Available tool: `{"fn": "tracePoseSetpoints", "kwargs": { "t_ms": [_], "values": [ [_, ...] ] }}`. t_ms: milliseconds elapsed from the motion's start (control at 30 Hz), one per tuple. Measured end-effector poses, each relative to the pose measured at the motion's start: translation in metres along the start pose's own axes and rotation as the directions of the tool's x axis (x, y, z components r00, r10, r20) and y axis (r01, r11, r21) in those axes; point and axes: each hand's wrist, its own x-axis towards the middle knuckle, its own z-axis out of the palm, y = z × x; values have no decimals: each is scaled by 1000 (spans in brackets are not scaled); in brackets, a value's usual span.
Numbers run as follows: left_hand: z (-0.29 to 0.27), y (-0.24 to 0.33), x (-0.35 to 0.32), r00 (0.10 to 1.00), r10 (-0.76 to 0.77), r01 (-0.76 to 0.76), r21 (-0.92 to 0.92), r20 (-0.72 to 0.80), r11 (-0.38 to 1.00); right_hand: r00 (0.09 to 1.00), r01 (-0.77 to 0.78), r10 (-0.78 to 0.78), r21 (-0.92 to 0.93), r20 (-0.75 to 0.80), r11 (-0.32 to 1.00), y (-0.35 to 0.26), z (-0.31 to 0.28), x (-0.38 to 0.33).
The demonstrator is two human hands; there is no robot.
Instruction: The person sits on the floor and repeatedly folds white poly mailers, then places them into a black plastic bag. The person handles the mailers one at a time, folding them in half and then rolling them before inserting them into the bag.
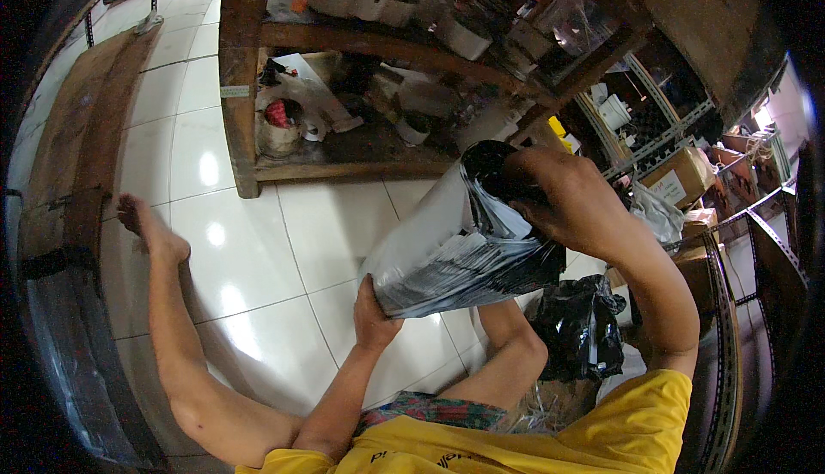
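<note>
A large plastic bag [430,250], pale grey on one side and glossy black with white streaks on the other, is held up tilted in front of me. My left hand [375,318] grips its lower left corner from below. At the upper right end, by the dark mouth of the bag, my right hand [546,190] is bent round the edge. Its fingertips are partly hidden there, among creased black and whitish plastic. What lies deeper inside cannot be seen.
A wooden shelf unit [240,113] stands ahead, holding several white rolls and a pot with a red ball-like thing [280,113]. A black plastic bag [584,324] sits by my right side. Cardboard boxes [683,177] fill a metal rack at right. A wooden plank [86,130] lies left on the tiles.
</note>
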Motion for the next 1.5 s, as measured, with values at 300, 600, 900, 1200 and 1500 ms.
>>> {"fn": "tracePoseSetpoints", "kwargs": {
  "t_ms": [300, 600, 900, 1200, 1500],
  "values": [
    [-3, 2, 2, 1000, 2, -2, 17, 4, 1000, 993, 54, -54, 6, 100, 999, -8, -8, 3],
    [4, -6, 0, 1000, -2, 2, -29, 24, 1000, 941, 98, -122, 90, 317, 991, 10, -8, 17],
    [15, -23, -8, 993, 100, -98, 26, -70, 995, 915, 227, -237, 71, 325, 971, 31, 6, 55],
    [15, -26, -8, 998, 34, -34, -16, -46, 999, 961, 242, -248, 62, 125, 968, 27, 29, 54],
    [20, -34, -7, 997, 81, -82, -45, -9, 996, 851, -287, 265, -19, 454, 958, 13, 9, 28]
  ]
}}
